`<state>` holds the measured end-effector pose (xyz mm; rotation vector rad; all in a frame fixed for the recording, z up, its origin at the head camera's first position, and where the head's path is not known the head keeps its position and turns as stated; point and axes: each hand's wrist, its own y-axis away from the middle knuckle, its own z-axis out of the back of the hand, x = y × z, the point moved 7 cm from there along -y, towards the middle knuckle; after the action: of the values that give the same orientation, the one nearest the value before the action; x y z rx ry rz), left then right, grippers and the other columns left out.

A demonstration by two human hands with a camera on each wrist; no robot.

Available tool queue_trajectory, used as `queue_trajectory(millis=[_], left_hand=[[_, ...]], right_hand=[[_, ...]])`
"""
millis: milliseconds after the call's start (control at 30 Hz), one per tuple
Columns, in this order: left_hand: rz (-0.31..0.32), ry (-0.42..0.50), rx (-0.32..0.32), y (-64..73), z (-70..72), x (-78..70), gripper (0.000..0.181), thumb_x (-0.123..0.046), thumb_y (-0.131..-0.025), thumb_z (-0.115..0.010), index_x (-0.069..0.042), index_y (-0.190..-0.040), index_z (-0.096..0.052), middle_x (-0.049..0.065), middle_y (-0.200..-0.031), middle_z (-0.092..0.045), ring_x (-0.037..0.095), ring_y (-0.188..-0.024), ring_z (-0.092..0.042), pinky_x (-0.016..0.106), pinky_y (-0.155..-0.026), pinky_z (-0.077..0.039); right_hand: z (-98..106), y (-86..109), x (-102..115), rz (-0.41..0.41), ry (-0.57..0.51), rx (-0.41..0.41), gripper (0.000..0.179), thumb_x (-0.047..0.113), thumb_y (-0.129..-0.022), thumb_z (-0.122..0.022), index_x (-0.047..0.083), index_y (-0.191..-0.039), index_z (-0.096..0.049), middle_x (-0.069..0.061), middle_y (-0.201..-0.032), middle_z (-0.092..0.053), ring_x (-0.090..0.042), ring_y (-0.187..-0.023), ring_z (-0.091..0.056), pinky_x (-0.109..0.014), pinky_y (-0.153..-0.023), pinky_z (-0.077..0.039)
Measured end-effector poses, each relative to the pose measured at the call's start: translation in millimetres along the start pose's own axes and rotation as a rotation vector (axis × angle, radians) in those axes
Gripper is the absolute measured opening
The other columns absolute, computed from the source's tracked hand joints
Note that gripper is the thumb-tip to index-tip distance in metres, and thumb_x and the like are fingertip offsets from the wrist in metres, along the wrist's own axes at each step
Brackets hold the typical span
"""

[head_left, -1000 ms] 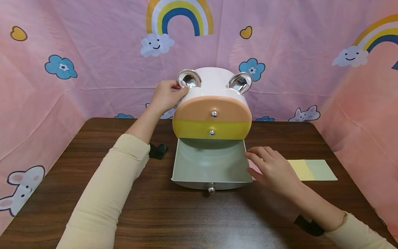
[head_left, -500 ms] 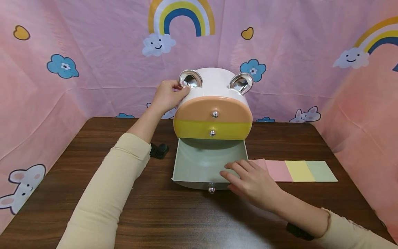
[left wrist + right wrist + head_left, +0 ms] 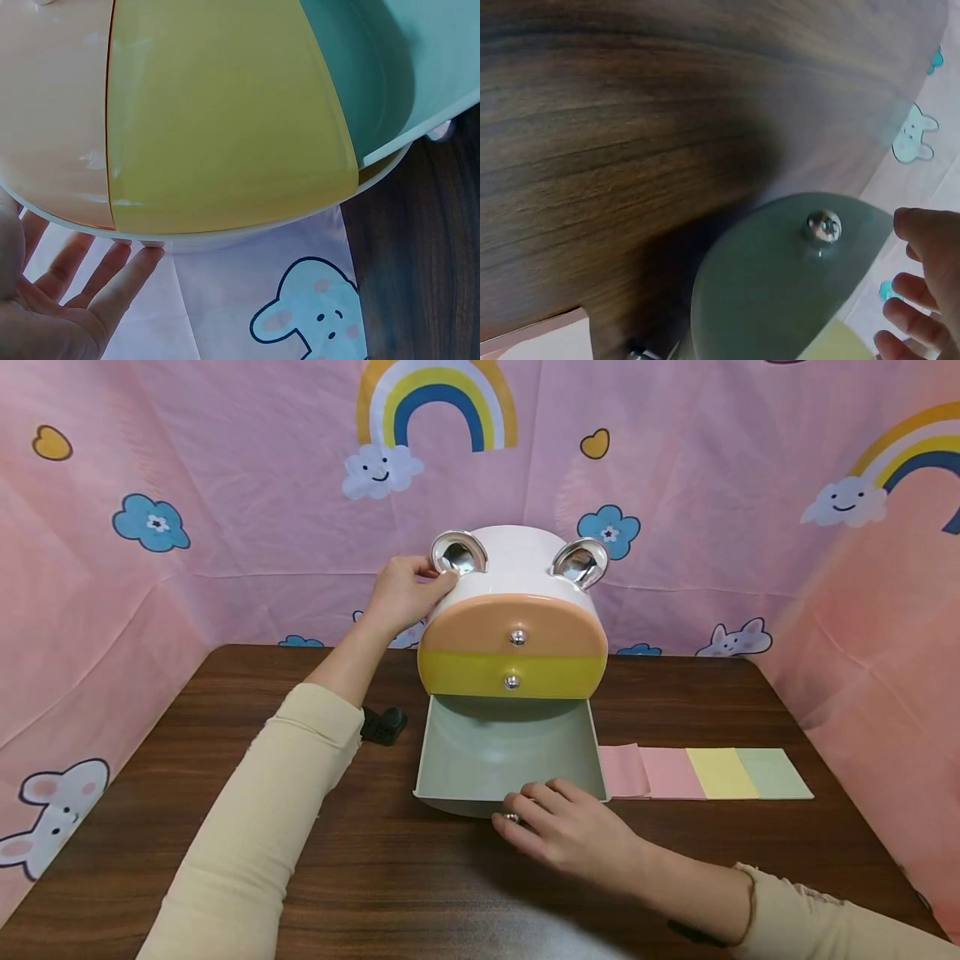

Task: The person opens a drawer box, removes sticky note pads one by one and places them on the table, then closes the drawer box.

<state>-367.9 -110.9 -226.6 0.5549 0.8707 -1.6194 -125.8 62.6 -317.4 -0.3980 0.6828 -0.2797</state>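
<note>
A white rounded mini drawer cabinet [image 3: 517,547] with two silver ears stands upright on the table. Its orange drawer [image 3: 480,622] and yellow drawer [image 3: 465,673] are closed, while the green bottom drawer [image 3: 495,747] is pulled out and bare inside. My left hand [image 3: 405,593] touches the cabinet's left side by the ear, its spread fingertips against the shell in the left wrist view. At the green drawer's front rim hovers my right hand [image 3: 570,831], fingers slightly bent and close to the silver knob [image 3: 825,226]. In the right wrist view, the thumb and fingers stand apart from that knob.
Right of the drawer, flat pink squares [image 3: 675,772], a yellow square [image 3: 722,772] and a green square [image 3: 775,772] lie in a row on the brown wooden table [image 3: 375,877]. A pink patterned cloth [image 3: 262,510] surrounds the table's back and sides.
My right hand has moved left and toward the front, from the pink squares across the drawer's right side to its front knob, uncovering the squares. The left hand stays put.
</note>
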Motion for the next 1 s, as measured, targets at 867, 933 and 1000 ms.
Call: queue_trajectory(millis=[867, 933, 1000], left_hand=[[0.009, -0.019, -0.002, -0.4, -1.2, 1.2, 0.032, -0.036, -0.088, -0.057, -0.007, -0.097, -0.068, 0.01, -0.102, -0.067, 0.005, -0.05, -0.055, 0.021, -0.051, -0.046], [0.01, -0.017, -0.003, -0.3, -1.1, 1.1, 0.032, -0.035, -0.088, -0.057, -0.007, -0.097, -0.068, 0.011, -0.102, -0.067, 0.005, -0.05, -0.055, 0.021, -0.051, -0.046], [0.013, -0.018, -0.004, -0.1, -1.0, 0.8, 0.031, -0.035, -0.088, -0.057, -0.007, -0.097, -0.067, 0.011, -0.102, -0.067, 0.005, -0.051, -0.055, 0.021, -0.051, -0.046]], right_hand=[[-32.0, 3.8, 36.5, 0.107, 0.213, 0.131, 0.033, 0.004, -0.093, -0.024, 0.008, -0.098, -0.056, -0.007, -0.092, -0.055, -0.02, -0.079, -0.051, -0.029, -0.063, -0.04], [-34.5, 4.9, 35.9, 0.1, 0.222, 0.15, 0.032, 0.005, -0.093, -0.024, 0.007, -0.098, -0.056, -0.007, -0.092, -0.054, -0.02, -0.079, -0.05, -0.029, -0.064, -0.04], [-36.6, 6.0, 35.5, 0.095, 0.231, 0.159, 0.031, 0.005, -0.093, -0.025, 0.007, -0.097, -0.056, -0.006, -0.091, -0.052, -0.019, -0.078, -0.049, -0.029, -0.064, -0.039]])
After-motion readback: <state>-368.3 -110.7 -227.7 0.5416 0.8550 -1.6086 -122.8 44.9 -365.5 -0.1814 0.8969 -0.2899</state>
